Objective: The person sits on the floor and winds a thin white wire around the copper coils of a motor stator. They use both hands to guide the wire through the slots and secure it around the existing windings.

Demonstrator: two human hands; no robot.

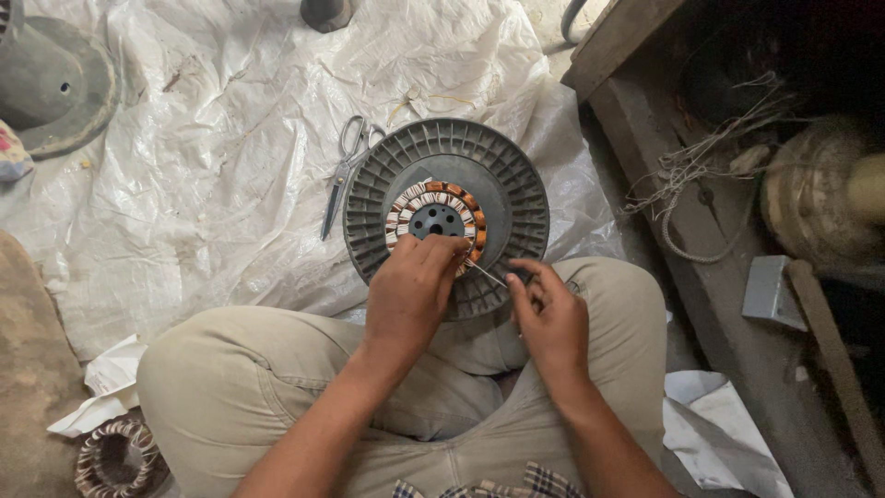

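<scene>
- A white plastic sheet (230, 157) is covering the floor.
- A grey ribbed motor housing (502, 175) is resting at centre, stator winding (461, 201) inside.
- Scissors (341, 175) are lying at its nine o'clock.
- The left hand (410, 290) is pinching the winding's five o'clock edge.
- The right hand (548, 318) is gripping a thin needle tool (484, 273).

Floor's pretty much covered by a crinkled white plastic sheet (212, 166), all creased and a bit dusty. Off to the right there's a rough wooden shelf (710, 277) with dark, dim compartments, tangled string (701, 166) hanging over its edge. A grey round base (51, 83) sits top left, and crumpled white paper (728, 433) lies bottom right. Light's soft daylight, no hard shadows.
</scene>
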